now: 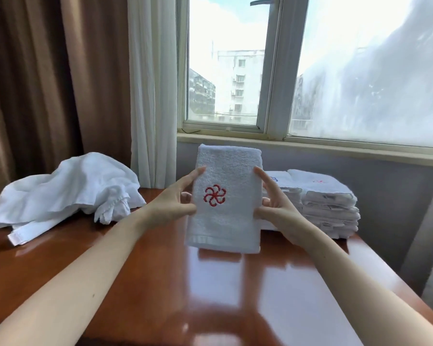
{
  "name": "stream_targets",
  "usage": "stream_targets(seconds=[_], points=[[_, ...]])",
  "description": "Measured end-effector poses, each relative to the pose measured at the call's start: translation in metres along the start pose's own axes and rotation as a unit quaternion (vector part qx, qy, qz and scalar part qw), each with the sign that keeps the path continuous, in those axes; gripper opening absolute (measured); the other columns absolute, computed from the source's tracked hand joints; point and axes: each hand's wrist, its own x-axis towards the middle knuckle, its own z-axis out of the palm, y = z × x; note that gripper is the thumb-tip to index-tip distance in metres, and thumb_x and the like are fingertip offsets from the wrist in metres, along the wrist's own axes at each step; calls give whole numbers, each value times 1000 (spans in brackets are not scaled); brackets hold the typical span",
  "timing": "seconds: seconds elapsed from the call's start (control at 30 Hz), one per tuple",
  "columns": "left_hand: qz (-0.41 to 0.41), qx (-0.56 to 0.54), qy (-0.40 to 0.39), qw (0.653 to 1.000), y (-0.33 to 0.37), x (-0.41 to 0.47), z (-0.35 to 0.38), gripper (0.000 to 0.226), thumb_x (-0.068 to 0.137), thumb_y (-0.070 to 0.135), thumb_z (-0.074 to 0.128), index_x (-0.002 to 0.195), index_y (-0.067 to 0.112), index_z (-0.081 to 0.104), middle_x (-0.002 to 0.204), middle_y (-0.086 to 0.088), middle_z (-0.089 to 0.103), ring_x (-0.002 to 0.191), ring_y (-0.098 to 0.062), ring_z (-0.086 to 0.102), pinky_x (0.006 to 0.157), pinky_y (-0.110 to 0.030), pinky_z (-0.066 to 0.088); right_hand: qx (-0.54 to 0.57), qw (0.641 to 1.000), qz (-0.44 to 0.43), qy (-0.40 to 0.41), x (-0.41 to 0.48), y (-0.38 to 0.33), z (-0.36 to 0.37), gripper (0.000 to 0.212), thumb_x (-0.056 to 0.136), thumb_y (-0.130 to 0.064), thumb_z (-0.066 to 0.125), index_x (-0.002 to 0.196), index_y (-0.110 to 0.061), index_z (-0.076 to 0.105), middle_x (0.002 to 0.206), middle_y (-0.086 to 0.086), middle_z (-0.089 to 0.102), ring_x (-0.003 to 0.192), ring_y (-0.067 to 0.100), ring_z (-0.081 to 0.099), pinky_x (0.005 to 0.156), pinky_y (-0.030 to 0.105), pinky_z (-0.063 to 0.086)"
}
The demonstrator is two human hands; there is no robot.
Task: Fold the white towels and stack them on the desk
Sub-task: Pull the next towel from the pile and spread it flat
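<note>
Folded towel (pixel 225 198), centre frame, upright above the desk (pixel 210 295), side edges lightly pinched by left hand (pixel 178 198) and right hand (pixel 278 206); likely risk: layers slipping open before reaching the stack (pixel 328 203), mid-right.

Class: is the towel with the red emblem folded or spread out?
Folded: the towel is a compact, thick rectangle, held upright between left hand and right hand.

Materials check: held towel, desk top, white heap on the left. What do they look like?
Held towel: likely cotton terry; nubby looped pile, flat woven band near the bottom edge, red embroidered emblem. Desk top: reddish-brown wood or veneer, high-gloss lacquer look; it mirrors the towel. White heap: thinner, smoother woven cloth with soft creases and a stitched hem; probably sheeting, not terry.
</note>
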Motion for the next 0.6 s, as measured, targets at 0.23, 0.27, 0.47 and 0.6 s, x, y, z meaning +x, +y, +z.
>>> stream_targets(seconds=[0.23, 0.27, 0.47, 0.6], points=[[20, 8, 20, 1000, 29, 90, -40, 87, 86, -13, 51, 149, 43, 29, 152, 10, 40, 102, -25, 62, 90, -31, 52, -36, 998, -31, 46, 92, -32, -31, 92, 82, 16, 49, 145, -50, 35, 136, 38, 43, 78, 20, 53, 70, 28, 46], [20, 17, 22, 999, 30, 103, -45, 87, 86, -13, 51, 150, 42, 28, 153, 11, 37, 92, -24, 59, 87, -30, 51, -38, 998, -33, 49, 105, -35, -35, 91, 82, 15, 49, 145, -49, 36, 139, 37, 40, 77, 20, 54, 70, 29, 47], [4, 10, 63, 998, 26, 172, -60, 85, 84, -10, 50, 152, 37, 31, 139, 13, 42, 77, 3, 61, 70, -23, 53, -35, 997, -14, 70, 183, -33, -52, 88, 79, 10, 50, 148, -42, 35, 137, -11, 46, 95, 5, 66, 66, 24, 57], [-31, -1, 79, 996, 7, 205, -58, 79, 83, -9, 50, 150, 32, 37, 123, 16, 54, 82, 2, 56, 59, -22, 44, -23, 997, 37, 66, 213, -15, -59, 89, 77, 10, 48, 150, -40, 31, 121, -15, 53, 102, 13, 63, 72, 31, 54]])
